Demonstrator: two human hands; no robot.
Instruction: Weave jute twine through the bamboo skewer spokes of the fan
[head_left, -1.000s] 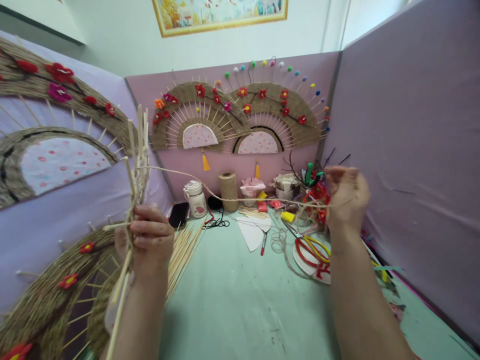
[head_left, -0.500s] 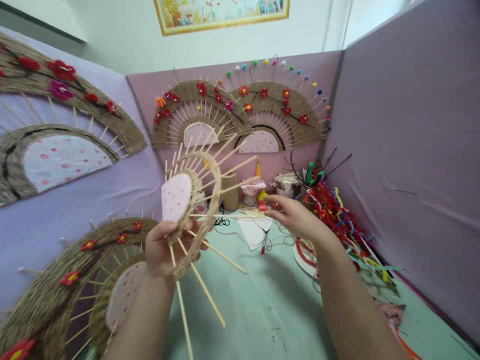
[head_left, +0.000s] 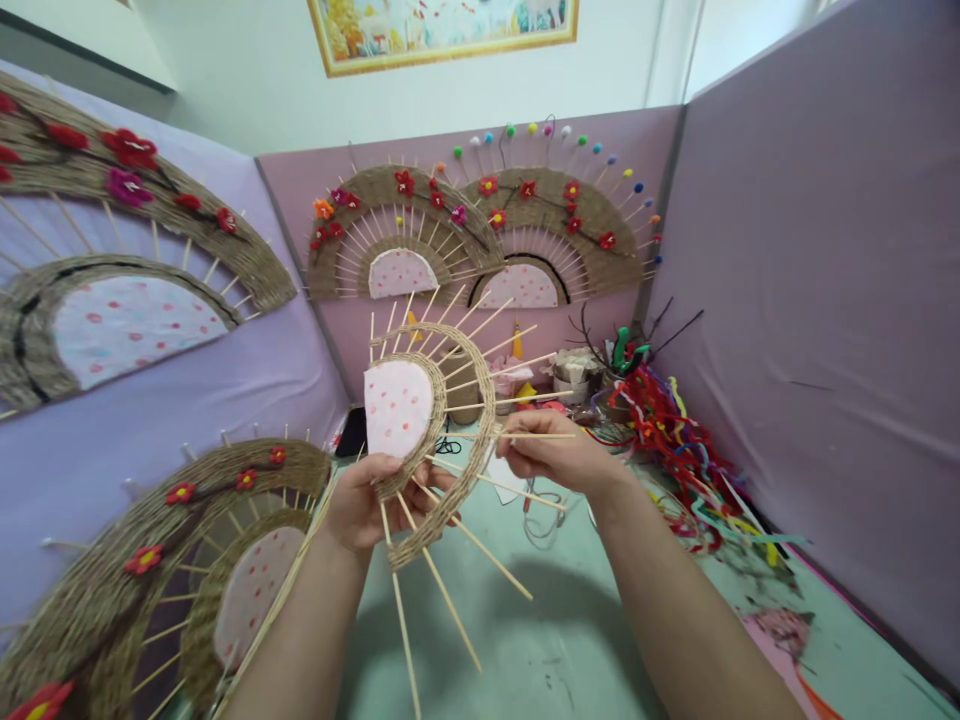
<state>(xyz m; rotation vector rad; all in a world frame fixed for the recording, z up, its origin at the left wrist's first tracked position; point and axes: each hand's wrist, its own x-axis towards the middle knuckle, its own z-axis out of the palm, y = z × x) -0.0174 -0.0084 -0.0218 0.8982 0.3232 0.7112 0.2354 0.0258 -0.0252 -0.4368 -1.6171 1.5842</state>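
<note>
green table (head_left: 525, 640), pink panel (head_left: 289, 190) behind; fan (head_left: 439, 410) was up in both hands above the table.
left hand (head_left: 356, 505) gripped its lower part, thumb on the spotted centre (head_left: 397, 405); right hand (head_left: 555, 458) pinched it at the outer band (head_left: 489, 390), by a stick (head_left: 561, 436). couldn't tell exact strand.

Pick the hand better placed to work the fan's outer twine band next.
Right, probably. The right hand is at the outer edge of the outer twine band; the left hand grips the fan lower down, apparently supporting it, so seems less free.
</note>
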